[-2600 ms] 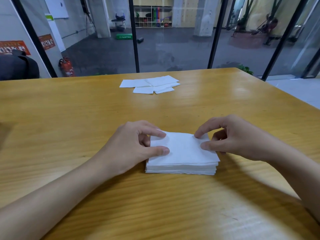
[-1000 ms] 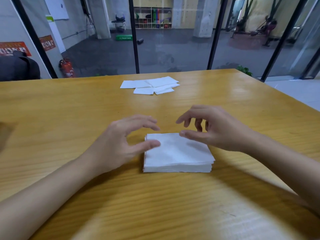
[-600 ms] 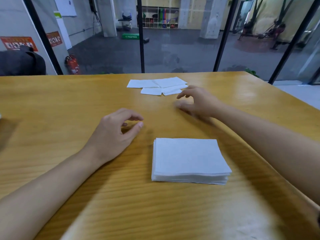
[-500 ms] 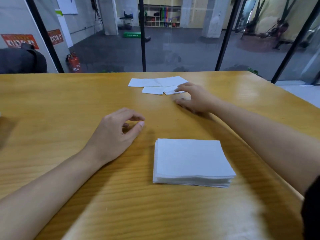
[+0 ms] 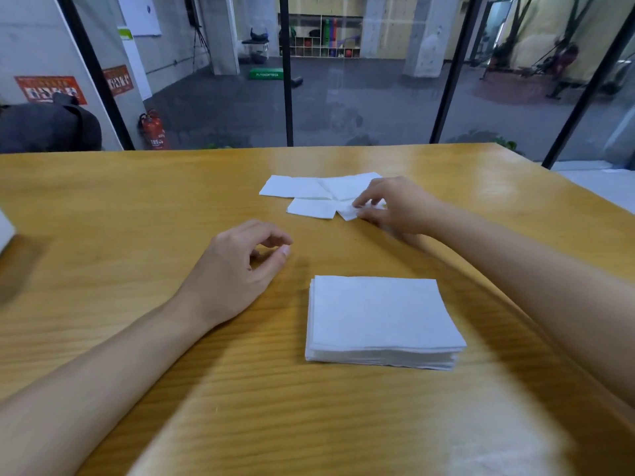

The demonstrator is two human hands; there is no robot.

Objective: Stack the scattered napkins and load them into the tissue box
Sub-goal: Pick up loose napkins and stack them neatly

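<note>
**Several loose napkins left to gather**

Judged the step as fetching the strays over to the pile. Called for a light pinch at one corner and a clean lift rather than a drag, so that the overlapped sheets beneath neither slid nor creased. Might have gone quicker by sweeping the whole cluster together and squaring it before carrying. Needed each sheet laid edge to edge on the pile, or the load would not fit a box neatly.

Stretched the right hand (image 5: pixel 395 206) far across the table (image 5: pixel 103 207), palm down and wrist low, forearm passing to the right of the stack (image 5: pixel 381 317). Pinched the near corner of the closest sheet (image 5: pixel 347 211) between thumb and fingertips. Left the other loose napkins (image 5: pixel 309 192) overlapped at the far side, well apart from the squared stack nearer the body. Rested the left hand (image 5: pixel 237 269) on the wood just left of the stack, fingers loosely curled, holding nothing. Found no tissue box plainly in view; could not tell whether the white edge (image 5: pixel 5 231) at far left belonged to one.
</note>
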